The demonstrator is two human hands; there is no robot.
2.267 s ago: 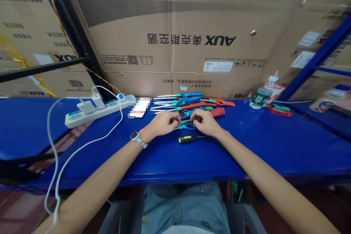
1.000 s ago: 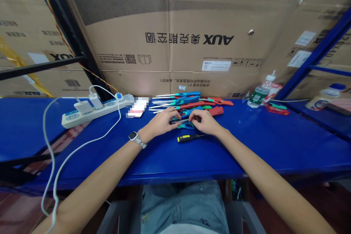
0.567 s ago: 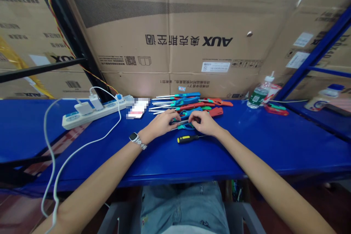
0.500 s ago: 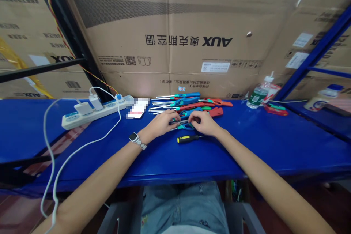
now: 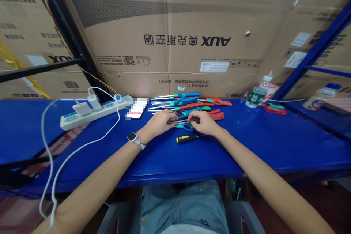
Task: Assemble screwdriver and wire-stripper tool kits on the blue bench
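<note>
Big cardboard panels [image 5: 164, 14] wall off the back, printed upside down, and in front of them runs the glossy blue table [image 5: 170, 157]. From my end of the feed, I've got both hands mid-table, working close together. The left hand [image 5: 161, 122] has thumb and fingers drawn nearly together on one end of a slim metal piece [image 5: 181, 121]; the right hand [image 5: 205, 122] pinches its other end, fingertips partly hidden from me. That piece lies level between them, just in front of a heap of long-nosed lighters [image 5: 189, 101], red and blue handles toward the right. A blue-green handle [image 5: 185, 127] peeks out just nearer me, and closer again lies the yellow-and-black screwdriver [image 5: 187, 139], shaft pointing right.
</note>
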